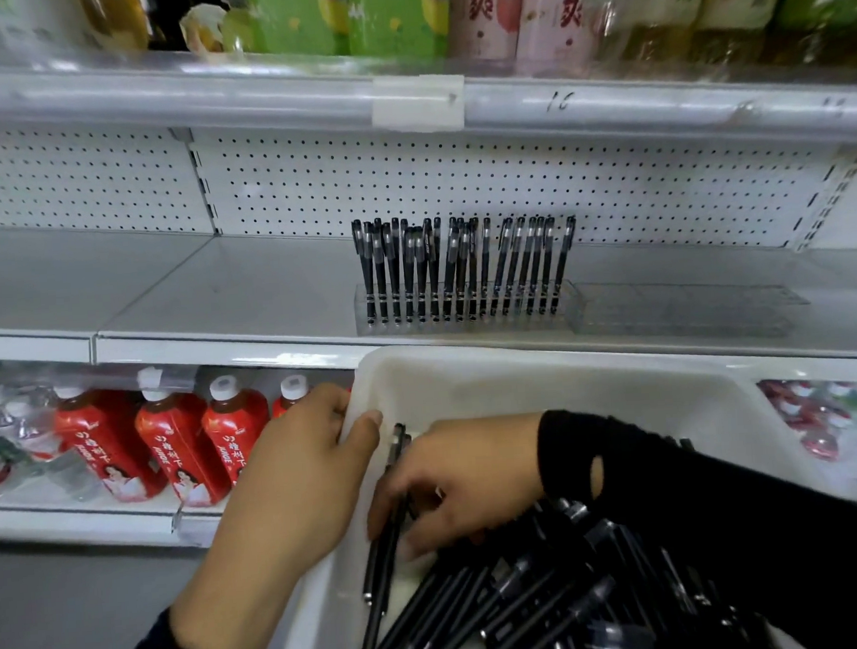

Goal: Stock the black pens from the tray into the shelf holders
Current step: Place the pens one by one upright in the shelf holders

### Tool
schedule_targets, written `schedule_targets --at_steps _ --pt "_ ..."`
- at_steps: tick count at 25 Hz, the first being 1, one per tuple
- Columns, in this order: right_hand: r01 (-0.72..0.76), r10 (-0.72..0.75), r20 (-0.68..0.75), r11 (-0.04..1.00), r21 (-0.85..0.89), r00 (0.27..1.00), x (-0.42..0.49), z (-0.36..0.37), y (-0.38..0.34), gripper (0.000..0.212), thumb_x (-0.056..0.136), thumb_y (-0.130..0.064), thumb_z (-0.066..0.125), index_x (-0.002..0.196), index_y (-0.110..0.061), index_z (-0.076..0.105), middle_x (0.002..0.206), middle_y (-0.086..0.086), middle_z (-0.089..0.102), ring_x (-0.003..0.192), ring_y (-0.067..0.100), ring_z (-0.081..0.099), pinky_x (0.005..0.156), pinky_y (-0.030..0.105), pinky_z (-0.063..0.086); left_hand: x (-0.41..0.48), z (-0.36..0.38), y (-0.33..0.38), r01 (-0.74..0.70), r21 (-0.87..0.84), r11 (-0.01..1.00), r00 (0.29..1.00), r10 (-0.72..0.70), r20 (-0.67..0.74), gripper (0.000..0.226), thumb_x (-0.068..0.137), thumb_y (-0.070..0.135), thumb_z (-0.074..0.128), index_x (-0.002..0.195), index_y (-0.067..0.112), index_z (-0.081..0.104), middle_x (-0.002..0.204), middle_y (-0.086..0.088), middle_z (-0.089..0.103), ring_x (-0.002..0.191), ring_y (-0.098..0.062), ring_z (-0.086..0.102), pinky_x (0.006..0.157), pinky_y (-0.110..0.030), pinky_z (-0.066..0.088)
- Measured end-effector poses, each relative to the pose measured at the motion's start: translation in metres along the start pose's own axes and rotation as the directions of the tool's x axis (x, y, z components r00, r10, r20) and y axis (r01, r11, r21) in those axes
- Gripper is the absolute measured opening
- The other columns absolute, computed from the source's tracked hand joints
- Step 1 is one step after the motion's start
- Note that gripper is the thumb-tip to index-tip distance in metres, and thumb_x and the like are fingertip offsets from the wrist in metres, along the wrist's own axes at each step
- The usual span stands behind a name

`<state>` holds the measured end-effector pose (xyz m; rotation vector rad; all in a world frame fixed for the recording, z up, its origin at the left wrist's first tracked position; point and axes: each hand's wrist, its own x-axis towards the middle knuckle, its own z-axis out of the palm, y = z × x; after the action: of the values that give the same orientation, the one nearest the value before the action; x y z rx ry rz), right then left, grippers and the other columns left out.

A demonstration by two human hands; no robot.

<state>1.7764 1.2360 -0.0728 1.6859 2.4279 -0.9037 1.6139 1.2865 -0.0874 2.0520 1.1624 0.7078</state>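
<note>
A white tray [545, 377] is held against the shelf front, with a heap of loose black pens [509, 605] in its near part. My left hand [295, 478] grips the tray's left rim, thumb over the edge. Inside the tray, my right hand [461, 483] curls its fingers round a few black pens [397, 456] lying along the left wall. On the middle shelf a clear holder [465, 309] has several black pens standing upright in it. A second clear holder [681, 311] to its right has none.
The white shelf [214, 297] has a pegboard back wall [407, 175]. Red drink bottles [172, 440] fill the shelf below on the left, more bottles [823, 415] on the right. Green and pink drink packs [447, 12] stand on the top shelf.
</note>
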Motion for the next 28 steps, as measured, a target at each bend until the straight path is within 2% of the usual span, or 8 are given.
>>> schedule_targets --at_steps 2,6,10,13,16,20,23,28 --pt "-0.006 0.006 -0.025 1.0 0.022 1.0 0.005 0.012 -0.006 0.022 0.093 -0.04 0.065 0.108 -0.025 0.071 0.084 -0.007 0.072 0.073 0.015 0.068 0.078 0.03 0.057 -0.002 -0.001 0.001 -0.007 0.004 1.0 1.0 0.007 -0.012 0.015 0.096 0.036 0.055 0.088 0.025 0.061 0.064 0.002 0.064 0.063 -0.011 0.058 0.054 -0.03 0.035" --pt "-0.152 0.115 -0.183 0.967 -0.203 0.976 0.006 0.023 -0.014 0.033 0.093 -0.049 0.06 0.095 -0.018 0.072 0.084 -0.001 0.067 0.074 0.018 0.055 0.069 0.028 0.045 -0.001 0.0 0.001 -0.006 0.011 1.0 1.0 0.006 -0.013 0.015 0.096 0.036 0.055 0.089 0.024 0.061 0.066 0.001 0.064 0.065 -0.013 0.059 0.055 -0.031 0.037" --pt "-0.28 0.235 -0.245 0.945 -0.171 0.941 0.004 0.017 -0.008 0.015 0.087 -0.031 0.068 0.083 -0.018 0.064 0.07 -0.004 0.052 0.07 0.02 0.051 0.065 0.027 0.039 0.0 0.0 0.0 -0.009 -0.006 1.0 1.0 0.009 -0.012 0.015 0.096 0.035 0.056 0.087 0.023 0.061 0.062 0.001 0.062 0.061 -0.012 0.057 0.054 -0.031 0.035" --pt "-0.344 0.372 -0.233 0.926 0.153 0.898 -0.004 0.001 0.003 0.007 0.089 -0.02 0.069 0.087 -0.017 0.063 0.074 0.0 0.066 0.062 0.017 0.062 0.056 0.024 0.049 -0.001 0.0 -0.001 -0.009 -0.016 1.0 1.0 0.008 -0.006 0.016 0.096 0.036 0.056 0.087 0.024 0.061 0.065 0.001 0.065 0.063 -0.013 0.06 0.057 -0.034 0.042" --pt "-0.275 0.43 -0.156 0.775 0.569 0.89 -0.022 -0.027 0.01 0.011 0.094 -0.012 0.067 0.093 -0.013 0.055 0.08 0.012 0.072 0.064 0.02 0.065 0.054 0.026 0.052 0.0 0.0 -0.003 -0.006 -0.02 1.0 1.0 0.006 0.002 0.016 0.096 0.038 0.055 0.089 0.025 0.061 0.072 0.0 0.069 0.07 -0.015 0.064 0.066 -0.038 0.051" --pt "-0.173 0.401 -0.246 0.763 0.623 0.882 -0.045 -0.073 0.025 0.015 0.093 -0.016 0.066 0.106 -0.009 0.061 0.091 0.01 0.077 0.072 0.016 0.069 0.057 0.023 0.053 0.002 0.002 -0.004 0.006 -0.014 1.0 1.0 -0.006 -0.003 0.016 0.096 0.038 0.055 0.089 0.025 0.061 0.072 0.001 0.069 0.07 -0.014 0.064 0.067 -0.036 0.051" --pt "0.003 0.463 -0.435 0.682 0.731 0.772 -0.058 -0.104 0.044 0.02 0.092 -0.016 0.065 0.108 -0.005 0.067 0.097 0.009 0.077 0.079 0.015 0.072 0.064 0.021 0.058 0.002 0.002 -0.005 0.011 -0.026 1.0 1.0 -0.011 0.002 0.017 0.095 0.039 0.054 0.091 0.025 0.062 0.074 0.002 0.071 0.073 -0.015 0.066 0.07 -0.038 0.053" --pt "0.102 0.625 -0.669 0.696 0.711 0.403 -0.039 -0.13 0.098 0.016 0.087 -0.014 0.074 0.101 -0.014 0.068 0.11 0.004 0.072 0.096 0.017 0.072 0.077 0.025 0.061 0.001 0.001 -0.004 0.007 -0.028 1.0 1.0 -0.007 -0.001 0.018 0.096 0.039 0.054 0.088 0.024 0.061 0.072 0.0 0.071 0.07 -0.016 0.065 0.068 -0.039 0.052"
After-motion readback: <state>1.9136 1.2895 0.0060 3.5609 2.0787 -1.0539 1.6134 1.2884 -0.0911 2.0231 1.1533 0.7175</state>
